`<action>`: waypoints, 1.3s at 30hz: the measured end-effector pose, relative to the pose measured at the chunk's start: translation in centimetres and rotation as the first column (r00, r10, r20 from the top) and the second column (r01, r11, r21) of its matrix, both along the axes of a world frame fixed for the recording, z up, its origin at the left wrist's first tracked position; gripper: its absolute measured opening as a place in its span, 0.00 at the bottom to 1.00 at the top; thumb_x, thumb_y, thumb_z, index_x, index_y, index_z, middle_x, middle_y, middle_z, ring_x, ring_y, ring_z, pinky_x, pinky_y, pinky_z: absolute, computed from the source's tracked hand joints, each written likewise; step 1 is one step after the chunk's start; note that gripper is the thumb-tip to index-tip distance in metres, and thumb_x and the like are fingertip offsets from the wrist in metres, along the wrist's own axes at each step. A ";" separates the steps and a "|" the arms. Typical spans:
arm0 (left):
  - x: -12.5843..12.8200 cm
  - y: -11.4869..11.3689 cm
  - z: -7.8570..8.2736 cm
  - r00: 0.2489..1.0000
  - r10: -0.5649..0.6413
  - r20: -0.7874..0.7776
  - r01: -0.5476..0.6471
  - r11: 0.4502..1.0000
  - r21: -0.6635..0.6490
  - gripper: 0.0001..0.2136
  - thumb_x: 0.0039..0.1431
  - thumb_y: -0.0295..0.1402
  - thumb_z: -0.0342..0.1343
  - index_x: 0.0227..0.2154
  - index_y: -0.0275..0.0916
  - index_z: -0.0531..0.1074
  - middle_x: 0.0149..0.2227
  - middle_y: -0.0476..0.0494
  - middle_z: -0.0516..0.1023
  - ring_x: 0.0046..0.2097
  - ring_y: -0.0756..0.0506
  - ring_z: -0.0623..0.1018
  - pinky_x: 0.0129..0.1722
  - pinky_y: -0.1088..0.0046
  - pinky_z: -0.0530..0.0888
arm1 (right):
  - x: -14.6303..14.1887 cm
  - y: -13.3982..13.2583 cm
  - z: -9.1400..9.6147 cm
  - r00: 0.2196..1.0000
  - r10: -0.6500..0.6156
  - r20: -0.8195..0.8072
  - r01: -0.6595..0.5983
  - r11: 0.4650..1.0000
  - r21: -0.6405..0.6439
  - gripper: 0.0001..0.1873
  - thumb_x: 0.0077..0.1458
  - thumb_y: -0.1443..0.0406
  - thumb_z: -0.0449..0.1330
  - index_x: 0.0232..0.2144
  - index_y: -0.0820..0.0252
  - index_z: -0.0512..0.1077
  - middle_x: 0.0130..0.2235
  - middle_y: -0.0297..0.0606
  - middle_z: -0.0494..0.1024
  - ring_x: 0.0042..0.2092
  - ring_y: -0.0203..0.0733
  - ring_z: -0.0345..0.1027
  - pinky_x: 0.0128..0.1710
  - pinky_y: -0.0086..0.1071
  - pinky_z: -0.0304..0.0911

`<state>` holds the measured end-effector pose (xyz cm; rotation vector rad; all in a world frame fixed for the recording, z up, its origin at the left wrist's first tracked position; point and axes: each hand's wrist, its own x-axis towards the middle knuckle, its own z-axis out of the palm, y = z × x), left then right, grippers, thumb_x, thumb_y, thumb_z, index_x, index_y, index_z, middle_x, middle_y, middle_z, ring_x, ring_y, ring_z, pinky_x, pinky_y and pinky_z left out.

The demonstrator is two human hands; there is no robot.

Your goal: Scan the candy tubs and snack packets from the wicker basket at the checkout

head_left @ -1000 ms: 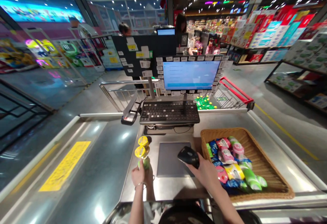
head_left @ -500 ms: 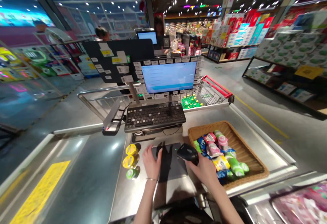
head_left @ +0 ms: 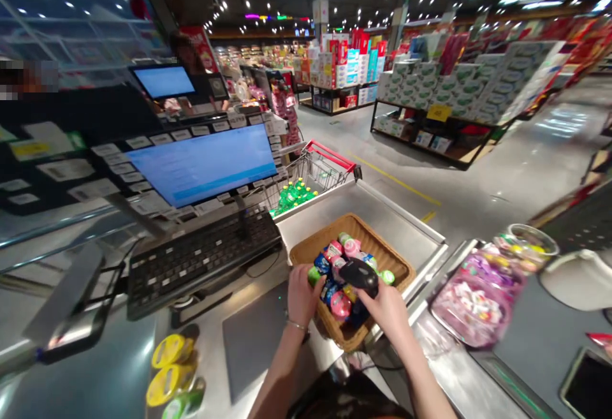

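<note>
While the right hand (head_left: 389,310) had a black handheld barcode scanner (head_left: 358,277) closed firmly in its fingers, held over the pile, the left hand (head_left: 302,294) sat at the near edge of a woven wicker basket (head_left: 368,237), fingers curled against the goods. A green-ended item (head_left: 314,275) showed right beside those fingers, but could not tell if it was actually held. The basket stood on a steel checkout counter (head_left: 406,215) and was full of jumbled pink, blue and green packs (head_left: 340,304). A thin bracelet (head_left: 296,325) circled the left wrist. Left of the basket lay a grey pad (head_left: 248,342), with a black keyboard (head_left: 203,259) beyond it, below a blue-lit monitor (head_left: 201,164) edged with paper labels. Round yellow and green containers (head_left: 169,368) stood near the counter's lower left edge. Past the far end of the counter was a shopping cart (head_left: 329,155) with a red handle, green bottles (head_left: 292,197) inside. To the right, a pink bag of sweets (head_left: 478,301) lay in a metal tray. Farther back, a person (head_left: 186,52) stood behind a second monitor (head_left: 164,81).
</note>
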<state>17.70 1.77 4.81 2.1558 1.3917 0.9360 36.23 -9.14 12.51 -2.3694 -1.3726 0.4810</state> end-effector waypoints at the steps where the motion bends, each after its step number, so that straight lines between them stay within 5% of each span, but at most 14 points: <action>1: 1.1 0.4 -0.3 0.998 -0.064 -0.014 0.063 0.997 -0.050 0.19 0.56 0.43 0.55 0.47 0.39 0.68 0.48 0.36 0.72 0.53 0.38 0.69 0.57 0.57 0.64 | 0.5 -0.2 0.0 1.000 -0.021 -0.003 0.021 1.000 -0.006 0.20 0.58 0.52 0.54 0.41 0.63 0.72 0.31 0.44 0.80 0.36 0.48 0.76 0.31 0.30 0.58; 4: 4.5 1.9 -1.2 0.969 -0.234 -0.080 0.205 0.941 -0.269 0.25 0.50 0.38 0.59 0.52 0.37 0.64 0.52 0.34 0.70 0.56 0.37 0.68 0.57 0.60 0.63 | 1.6 -0.5 -0.2 0.998 -0.059 -0.007 0.059 0.998 -0.009 0.21 0.58 0.52 0.54 0.41 0.63 0.72 0.31 0.43 0.80 0.36 0.48 0.76 0.30 0.30 0.58; 7: 7.9 3.8 -1.8 0.927 -0.314 -0.206 0.190 0.865 -0.464 0.31 0.42 0.34 0.64 0.52 0.34 0.64 0.53 0.29 0.69 0.56 0.34 0.69 0.56 0.60 0.64 | 2.3 -0.6 -0.5 0.997 -0.076 -0.011 0.076 0.997 -0.003 0.20 0.58 0.52 0.54 0.41 0.63 0.72 0.30 0.42 0.80 0.35 0.47 0.76 0.30 0.30 0.58; 15: 10.4 5.9 -2.0 0.921 -0.290 -0.261 0.140 0.871 -0.472 0.33 0.33 0.29 0.66 0.48 0.32 0.65 0.56 0.25 0.64 0.58 0.30 0.67 0.56 0.60 0.63 | 3.3 -0.4 -0.6 0.997 -0.080 -0.020 0.080 0.997 -0.012 0.21 0.58 0.50 0.53 0.38 0.62 0.73 0.28 0.42 0.79 0.35 0.48 0.76 0.30 0.30 0.59; 18: 9.4 5.8 -1.8 0.969 -0.219 -0.111 0.142 0.868 -0.475 0.35 0.30 0.31 0.68 0.48 0.35 0.67 0.54 0.30 0.67 0.54 0.33 0.71 0.54 0.62 0.66 | 3.2 -0.3 -0.4 0.996 -0.082 -0.019 0.083 0.996 0.030 0.19 0.57 0.52 0.54 0.35 0.63 0.73 0.29 0.43 0.79 0.35 0.48 0.76 0.31 0.30 0.59; 20: 8.2 5.7 -1.4 0.984 -0.097 0.150 0.163 0.831 -0.531 0.36 0.29 0.33 0.70 0.48 0.36 0.68 0.51 0.34 0.72 0.49 0.36 0.75 0.51 0.61 0.69 | 3.1 -0.2 -0.3 0.997 -0.072 -0.032 0.074 0.995 0.068 0.18 0.57 0.53 0.54 0.32 0.62 0.73 0.27 0.42 0.78 0.34 0.48 0.75 0.31 0.30 0.60; 22: 6.6 5.4 -0.9 0.897 0.051 0.439 0.247 0.765 -0.594 0.36 0.30 0.36 0.71 0.48 0.37 0.69 0.49 0.36 0.75 0.46 0.38 0.76 0.49 0.61 0.71 | 2.8 -0.2 -0.1 0.997 -0.049 -0.063 0.055 0.993 0.103 0.17 0.56 0.54 0.53 0.30 0.61 0.72 0.24 0.40 0.76 0.30 0.47 0.74 0.29 0.31 0.59; 24: 4.6 4.7 -0.2 0.729 0.195 0.656 0.359 0.706 -0.610 0.32 0.36 0.40 0.70 0.48 0.36 0.70 0.49 0.36 0.76 0.45 0.40 0.77 0.49 0.62 0.72 | 2.4 -0.2 0.1 0.996 -0.014 -0.091 0.028 0.989 0.148 0.17 0.55 0.54 0.52 0.29 0.60 0.71 0.22 0.39 0.75 0.27 0.47 0.72 0.28 0.32 0.59; 29: -0.1 2.4 1.0 0.310 0.486 0.817 0.519 0.634 -0.573 0.26 0.53 0.51 0.57 0.46 0.33 0.72 0.47 0.34 0.78 0.48 0.42 0.78 0.54 0.62 0.71 | 0.2 -0.1 1.4 0.983 0.148 -0.110 -0.117 0.962 0.248 0.17 0.55 0.53 0.51 0.27 0.60 0.70 0.20 0.38 0.74 0.25 0.45 0.70 0.27 0.32 0.58; 33: -2.6 1.1 1.3 0.153 0.585 0.797 0.520 0.638 -0.568 0.27 0.58 0.55 0.49 0.45 0.34 0.73 0.43 0.35 0.80 0.43 0.44 0.80 0.55 0.62 0.72 | -2.5 0.0 2.8 0.948 0.300 -0.104 -0.275 0.940 0.201 0.14 0.56 0.56 0.53 0.29 0.60 0.71 0.23 0.40 0.77 0.28 0.46 0.73 0.27 0.30 0.57; 39: -4.8 -0.2 1.8 0.050 0.639 0.767 0.484 0.656 -0.578 0.31 0.56 0.58 0.49 0.45 0.32 0.72 0.42 0.34 0.80 0.45 0.43 0.79 0.54 0.64 0.73 | -6.0 0.3 3.9 0.907 0.412 -0.082 -0.405 0.910 0.092 0.13 0.59 0.58 0.54 0.38 0.60 0.73 0.33 0.45 0.81 0.38 0.50 0.76 0.31 0.30 0.58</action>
